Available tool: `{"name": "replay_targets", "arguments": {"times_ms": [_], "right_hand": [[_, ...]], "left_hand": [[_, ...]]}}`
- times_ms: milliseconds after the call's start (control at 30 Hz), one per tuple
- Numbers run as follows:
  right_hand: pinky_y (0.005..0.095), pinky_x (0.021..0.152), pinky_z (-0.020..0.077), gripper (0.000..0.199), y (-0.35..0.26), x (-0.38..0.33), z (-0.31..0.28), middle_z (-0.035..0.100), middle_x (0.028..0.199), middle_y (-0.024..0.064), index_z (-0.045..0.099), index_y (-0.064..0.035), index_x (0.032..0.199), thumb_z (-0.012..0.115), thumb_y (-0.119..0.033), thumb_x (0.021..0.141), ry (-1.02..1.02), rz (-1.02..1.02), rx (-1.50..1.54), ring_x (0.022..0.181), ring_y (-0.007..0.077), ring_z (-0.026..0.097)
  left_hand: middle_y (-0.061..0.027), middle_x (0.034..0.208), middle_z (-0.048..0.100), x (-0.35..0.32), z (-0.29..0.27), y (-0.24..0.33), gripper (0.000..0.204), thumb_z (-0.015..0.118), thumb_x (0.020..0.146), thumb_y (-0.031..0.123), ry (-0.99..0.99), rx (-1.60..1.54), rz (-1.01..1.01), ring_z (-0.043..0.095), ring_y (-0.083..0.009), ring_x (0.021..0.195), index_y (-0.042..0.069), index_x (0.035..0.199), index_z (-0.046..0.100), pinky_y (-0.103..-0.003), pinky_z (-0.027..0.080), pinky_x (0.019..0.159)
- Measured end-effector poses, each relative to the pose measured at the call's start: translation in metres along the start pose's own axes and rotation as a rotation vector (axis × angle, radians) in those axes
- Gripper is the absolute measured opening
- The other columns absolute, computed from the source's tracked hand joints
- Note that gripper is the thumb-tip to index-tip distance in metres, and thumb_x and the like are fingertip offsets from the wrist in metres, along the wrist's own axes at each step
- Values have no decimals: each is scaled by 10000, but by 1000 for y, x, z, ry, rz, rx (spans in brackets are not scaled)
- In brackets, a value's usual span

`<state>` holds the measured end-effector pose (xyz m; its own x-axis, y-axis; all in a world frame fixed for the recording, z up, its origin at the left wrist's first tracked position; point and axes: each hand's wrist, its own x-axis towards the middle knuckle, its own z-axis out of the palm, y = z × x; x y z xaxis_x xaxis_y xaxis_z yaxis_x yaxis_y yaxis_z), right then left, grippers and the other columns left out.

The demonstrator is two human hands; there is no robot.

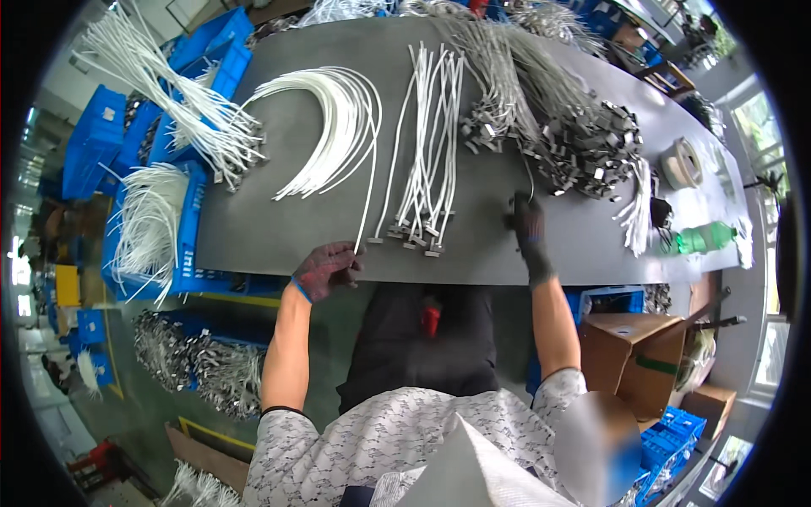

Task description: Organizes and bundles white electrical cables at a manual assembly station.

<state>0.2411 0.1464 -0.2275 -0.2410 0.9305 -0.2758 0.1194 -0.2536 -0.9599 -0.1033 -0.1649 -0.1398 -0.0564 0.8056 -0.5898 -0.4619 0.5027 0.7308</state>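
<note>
One white strand (368, 194) in left grip (329, 269)

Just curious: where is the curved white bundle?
In the head view, the curved white bundle lies on the grey table, beyond the left hand and left of the straighter white strands.

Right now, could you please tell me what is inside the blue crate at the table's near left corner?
A loose heap of white strands fills the blue crate. They cover its floor, so whatever else may lie beneath cannot be seen.
</note>
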Motion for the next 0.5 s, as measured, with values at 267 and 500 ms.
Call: {"name": "replay_targets", "arguments": {"times_ms": [267,500], "right_hand": [[417,746,525,162,222,-323,-206,691,938,173,685,-82,1003,606,-205,933,-218,54,-1109,841,321,653],[492,691,510,215,218,-422,-167,682,886,217,676,-68,951,521,-216,968,-56,-42,-1000,849,424,655]], "left_hand": [[-45,968,648,70,109,7,275,650,973,178,-252,-124,37,656,-162,850,23,1194,594,-356,586,810],[-109,907,701,188,255,-76,155,653,931,127,-114,56,112,714,-221,768,22,1042,626,-377,621,667]]}}
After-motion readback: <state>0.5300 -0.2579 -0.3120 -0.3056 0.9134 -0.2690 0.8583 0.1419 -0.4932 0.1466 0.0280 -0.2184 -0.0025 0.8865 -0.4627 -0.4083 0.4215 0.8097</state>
